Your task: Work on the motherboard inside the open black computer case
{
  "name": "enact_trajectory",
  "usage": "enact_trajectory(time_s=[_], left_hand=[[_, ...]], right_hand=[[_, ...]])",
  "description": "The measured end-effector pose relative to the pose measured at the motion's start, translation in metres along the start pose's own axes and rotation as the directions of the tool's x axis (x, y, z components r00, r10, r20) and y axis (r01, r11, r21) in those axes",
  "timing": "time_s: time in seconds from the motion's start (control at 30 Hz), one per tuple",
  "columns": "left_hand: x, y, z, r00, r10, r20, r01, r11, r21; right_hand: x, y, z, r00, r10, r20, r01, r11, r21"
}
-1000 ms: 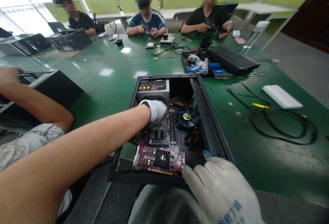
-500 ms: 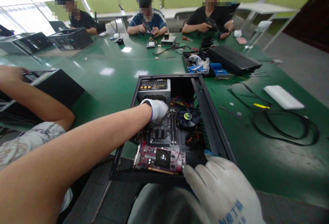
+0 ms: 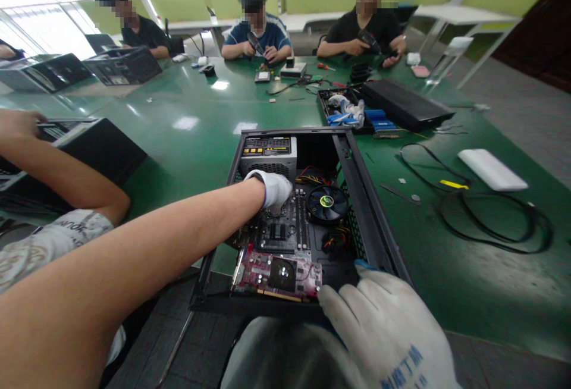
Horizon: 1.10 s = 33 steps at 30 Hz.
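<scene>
Left of the computer case (image 3: 375, 222) before us stood a black tower (image 3: 107, 154). Inside the case, our left hand (image 3: 275, 191) hid its fingertips over the motherboard (image 3: 289, 231); our right hand (image 3: 383, 323) curled at the case's near right corner. We couldn't tell whether either gripped anything. Right of the case lay a cable (image 3: 542, 222).

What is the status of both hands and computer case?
Left hand gloved, over motherboard, grip hidden. Right hand gloved, at near right corner of computer case. Case open, graphics card inside. Left hand blocks part of motherboard.
</scene>
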State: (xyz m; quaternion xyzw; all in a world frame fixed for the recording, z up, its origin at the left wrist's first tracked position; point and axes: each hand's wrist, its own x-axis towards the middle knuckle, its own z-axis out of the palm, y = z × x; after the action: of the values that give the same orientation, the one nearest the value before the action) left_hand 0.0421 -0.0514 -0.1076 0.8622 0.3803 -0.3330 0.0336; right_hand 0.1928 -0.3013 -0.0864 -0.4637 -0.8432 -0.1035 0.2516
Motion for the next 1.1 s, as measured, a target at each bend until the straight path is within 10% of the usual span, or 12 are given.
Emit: enact_trajectory(time_s=[1.1], left_hand=[[-0.005, 0.002, -0.001, 0.999, 0.023, -0.026, -0.022, 0.999, 0.031]], right_hand=[[-0.005, 0.001, 0.003, 0.998, 0.027, 0.049, -0.028, 1.0, 0.008]])
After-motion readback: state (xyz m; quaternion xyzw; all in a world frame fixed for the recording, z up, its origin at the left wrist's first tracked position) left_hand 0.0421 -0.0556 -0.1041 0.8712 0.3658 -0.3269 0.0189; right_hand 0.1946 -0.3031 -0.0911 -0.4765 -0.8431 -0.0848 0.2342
